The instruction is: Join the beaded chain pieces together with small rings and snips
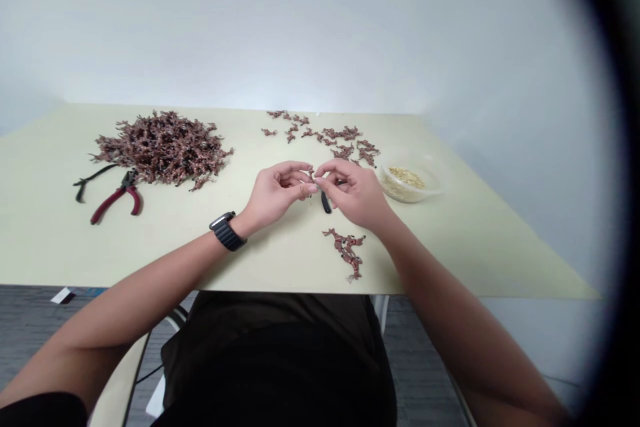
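My left hand (pixel 283 192) is closed, its thumb and fingers pinching a small brown animal-shaped figure (pixel 311 175) above the table. Close against it, my right hand (pixel 353 190) is closed too, with its fingertips at the figure's edge; whatever tiny piece they pinch is too small to name. A black tool handle (pixel 326 203) shows under the right hand; whether that hand holds it or it lies on the table I cannot tell. Just below the right hand lie several brown figures (pixel 349 248) in a loose cluster.
On the left is a large heap of brown figures (pixel 165 147). Red-handled pliers (pixel 117 197) and a black-handled tool (pixel 93 177) lie before it. More figures (pixel 343 137) are scattered at the back. A clear bowl (pixel 430 187) of small gold-coloured pieces stands right.
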`<control>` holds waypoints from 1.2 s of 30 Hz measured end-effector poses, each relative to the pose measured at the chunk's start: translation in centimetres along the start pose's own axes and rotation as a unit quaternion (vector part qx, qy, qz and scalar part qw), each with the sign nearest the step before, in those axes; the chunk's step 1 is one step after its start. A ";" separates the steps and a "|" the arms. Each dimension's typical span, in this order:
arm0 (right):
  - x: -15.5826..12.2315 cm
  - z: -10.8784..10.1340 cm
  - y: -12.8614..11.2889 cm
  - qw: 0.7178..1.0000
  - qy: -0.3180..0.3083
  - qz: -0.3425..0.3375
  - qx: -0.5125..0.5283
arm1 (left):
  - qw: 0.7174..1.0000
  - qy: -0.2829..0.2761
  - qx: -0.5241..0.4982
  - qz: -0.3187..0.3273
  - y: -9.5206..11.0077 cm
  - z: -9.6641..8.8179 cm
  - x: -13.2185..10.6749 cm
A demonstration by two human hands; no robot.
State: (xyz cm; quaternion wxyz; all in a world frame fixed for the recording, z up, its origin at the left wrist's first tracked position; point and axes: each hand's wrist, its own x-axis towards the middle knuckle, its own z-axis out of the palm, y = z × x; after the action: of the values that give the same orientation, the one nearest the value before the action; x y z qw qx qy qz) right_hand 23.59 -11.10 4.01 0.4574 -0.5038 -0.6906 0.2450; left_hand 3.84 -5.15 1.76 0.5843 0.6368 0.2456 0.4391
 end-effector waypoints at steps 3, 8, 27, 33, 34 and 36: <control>-0.1 0.3 0.2 0.996 0.005 -0.052 -0.070 | 1.000 -0.011 -0.019 -0.013 0.0 0.0 0.0; -0.2 0.4 0.7 0.985 -0.009 -0.104 -0.136 | 1.000 -0.003 0.002 -0.004 -0.3 0.0 -0.1; 0.3 0.2 0.0 0.949 -0.094 0.185 0.236 | 0.952 0.016 0.254 0.171 -0.2 -0.7 -0.5; 0.0 -0.3 -0.3 0.999 0.028 -0.004 -0.033 | 0.982 0.035 0.148 0.109 -0.2 -0.3 -0.1; -0.1 -0.3 -0.3 0.997 0.032 -0.034 -0.063 | 0.985 0.034 0.138 0.102 -0.2 -0.3 -0.1; 0.0 -0.2 -0.2 0.991 0.029 -0.074 -0.109 | 0.988 0.031 0.124 0.091 -0.2 -0.2 -0.1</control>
State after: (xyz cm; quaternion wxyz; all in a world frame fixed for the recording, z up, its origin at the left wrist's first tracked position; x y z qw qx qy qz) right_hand 23.68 -11.20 4.23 0.4362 -0.5050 -0.7352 0.1193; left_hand 3.63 -5.13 1.54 0.4504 0.7099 0.2571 0.4766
